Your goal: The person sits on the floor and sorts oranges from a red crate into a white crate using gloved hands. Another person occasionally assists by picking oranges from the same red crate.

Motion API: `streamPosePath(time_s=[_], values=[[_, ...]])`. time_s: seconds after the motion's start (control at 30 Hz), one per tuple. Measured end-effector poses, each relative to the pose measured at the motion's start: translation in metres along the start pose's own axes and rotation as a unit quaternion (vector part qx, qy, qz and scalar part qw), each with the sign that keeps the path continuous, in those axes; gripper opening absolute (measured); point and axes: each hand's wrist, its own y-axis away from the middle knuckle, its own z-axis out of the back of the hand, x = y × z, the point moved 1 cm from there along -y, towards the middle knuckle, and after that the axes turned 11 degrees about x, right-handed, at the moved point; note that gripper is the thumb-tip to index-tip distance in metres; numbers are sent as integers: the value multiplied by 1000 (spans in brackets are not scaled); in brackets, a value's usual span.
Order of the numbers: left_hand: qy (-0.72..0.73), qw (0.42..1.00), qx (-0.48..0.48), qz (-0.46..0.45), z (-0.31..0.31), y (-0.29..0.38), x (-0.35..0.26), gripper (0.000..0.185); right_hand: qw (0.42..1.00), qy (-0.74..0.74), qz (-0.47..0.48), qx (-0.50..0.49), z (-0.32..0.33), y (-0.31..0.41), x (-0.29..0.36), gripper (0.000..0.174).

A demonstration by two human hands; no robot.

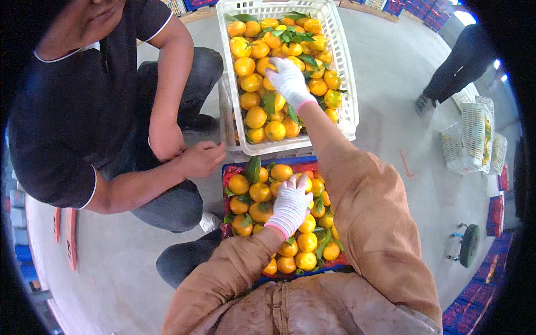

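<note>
My right hand (pixel 289 83), in a white knit glove with a pink cuff, reaches over the mandarins in a white plastic crate (pixel 351 94). Its fingertips are among the fruit; whether they grip one is hidden. Nearer to me, my left hand (pixel 289 207), in a striped glove, rests on mandarins in a blue crate (pixel 229 164) with a red liner (pixel 226 205). Its fingers are slightly spread, and the palm's underside cannot be seen. Orange-yellow mandarins, such as one at the front (pixel 306 261), fill both crates, many with green leaves (pixel 253 169) attached.
A person in a dark shirt (pixel 113 104) squats at the left, one hand (pixel 203 159) near the crates. Another person's legs (pixel 456 67) stand at the far right. White crates (pixel 475 138) and a green-topped wheeled stool (pixel 470 246) are on the concrete floor (pixel 389 83).
</note>
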Motion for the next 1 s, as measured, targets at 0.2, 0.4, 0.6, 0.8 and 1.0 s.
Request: streamPosePath(time_s=[0.2, 0.4, 0.6, 0.8, 1.0], values=[[86, 995, -43, 8, -14, -9, 6, 49, 987, -4, -91, 135, -32, -45, 38, 53], [55, 995, -86, -21, -16, -9, 4, 45, 993, -21, -11, 117, -7, -10, 17, 64], [14, 1000, -21, -11, -4, -3, 2, 44, 995, -83, 57, 19, 24, 60, -33, 52], [3, 1000, -24, -7, 1, -1, 2, 44, 989, 87, 93, 72, 60, 70, -85, 46], [26, 999, -30, -10, -2, -2, 2, 45, 993, -30, -112, 10, 71, -29, -132, 36]])
